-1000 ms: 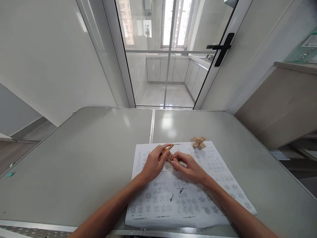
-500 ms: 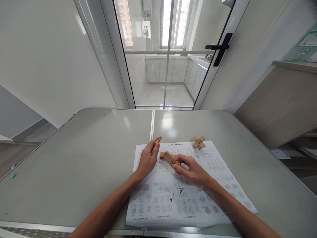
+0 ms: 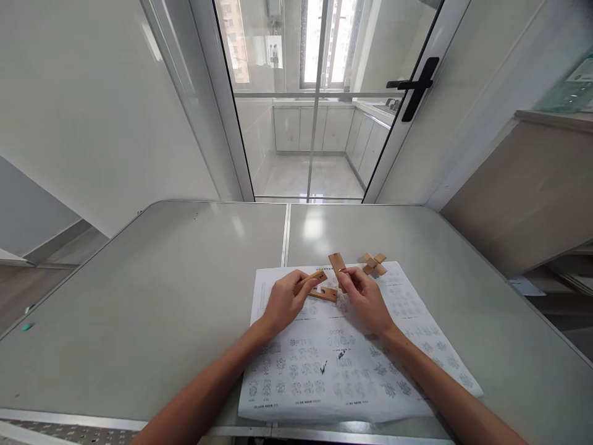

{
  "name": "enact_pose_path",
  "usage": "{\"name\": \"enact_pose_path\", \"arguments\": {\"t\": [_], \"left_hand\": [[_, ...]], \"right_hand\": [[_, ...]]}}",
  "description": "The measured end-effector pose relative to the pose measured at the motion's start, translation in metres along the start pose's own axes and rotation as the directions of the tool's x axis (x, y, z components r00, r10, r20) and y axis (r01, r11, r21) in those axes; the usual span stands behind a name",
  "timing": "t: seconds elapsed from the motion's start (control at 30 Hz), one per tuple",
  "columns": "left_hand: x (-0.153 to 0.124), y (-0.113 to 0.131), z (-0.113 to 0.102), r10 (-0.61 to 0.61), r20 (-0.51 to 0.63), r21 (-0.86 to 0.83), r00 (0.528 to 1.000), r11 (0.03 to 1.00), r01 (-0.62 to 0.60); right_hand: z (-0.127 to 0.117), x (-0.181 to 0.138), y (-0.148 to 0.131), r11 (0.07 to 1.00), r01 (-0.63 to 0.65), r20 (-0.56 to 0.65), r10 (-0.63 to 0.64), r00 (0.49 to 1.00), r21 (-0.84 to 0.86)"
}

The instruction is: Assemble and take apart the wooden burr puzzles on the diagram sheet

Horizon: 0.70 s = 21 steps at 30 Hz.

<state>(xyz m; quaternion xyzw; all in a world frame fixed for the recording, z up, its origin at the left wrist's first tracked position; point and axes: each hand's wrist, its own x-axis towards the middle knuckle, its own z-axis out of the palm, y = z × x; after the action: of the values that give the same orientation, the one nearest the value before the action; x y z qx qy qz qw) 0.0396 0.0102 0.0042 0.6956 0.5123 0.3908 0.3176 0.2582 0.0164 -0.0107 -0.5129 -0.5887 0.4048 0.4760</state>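
My left hand (image 3: 283, 301) pinches a short notched wooden bar (image 3: 313, 278) over the top of a printed paper sheet (image 3: 352, 364). My right hand (image 3: 367, 296) grips another wooden bar (image 3: 337, 266), held almost upright just above the sheet. A third wooden bar (image 3: 323, 294) lies flat on the paper between the two hands. A small assembled wooden cross (image 3: 374, 264) rests at the sheet's far edge, just right of my right hand.
The sheet lies on a grey folding table (image 3: 152, 290) with a centre seam. A small teal object (image 3: 26, 326) sits near the table's left edge. Beyond the table stand a glass door with a black handle (image 3: 414, 88) and, to the right, a beige counter (image 3: 532, 185).
The joined pieces came apart: my right hand lifted one bar away toward the far edge, one bar stayed on the paper, and my left hand swung back in with its bar.
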Motion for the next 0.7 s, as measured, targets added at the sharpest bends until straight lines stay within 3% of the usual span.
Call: {"name": "enact_pose_path", "arguments": {"t": [0.13,0.23,0.33,0.43,0.7], "left_hand": [[-0.001,-0.001,0.002,0.032,0.056,0.043,0.998,0.998,-0.034],[0.000,0.000,0.002,0.142,0.083,0.098,0.986,0.984,-0.150],[0.000,0.000,0.001,0.306,0.161,0.163,0.939,0.930,-0.331],[-0.001,-0.001,0.002,0.392,0.222,0.195,0.893,0.879,-0.435],[-0.002,-0.005,0.002,0.428,0.226,0.219,0.875,0.853,-0.474]], "right_hand": [[-0.001,0.001,0.000,0.998,0.017,-0.005,-0.018,1.000,-0.063],[-0.001,0.001,-0.002,0.993,0.046,0.010,-0.045,0.999,-0.107],[0.000,0.000,-0.003,0.985,0.071,0.041,-0.065,0.997,-0.158],[0.000,0.000,0.001,0.965,0.110,0.077,-0.094,0.993,-0.237],[0.000,0.005,0.016,0.899,0.217,0.132,-0.179,0.975,-0.380]]}}
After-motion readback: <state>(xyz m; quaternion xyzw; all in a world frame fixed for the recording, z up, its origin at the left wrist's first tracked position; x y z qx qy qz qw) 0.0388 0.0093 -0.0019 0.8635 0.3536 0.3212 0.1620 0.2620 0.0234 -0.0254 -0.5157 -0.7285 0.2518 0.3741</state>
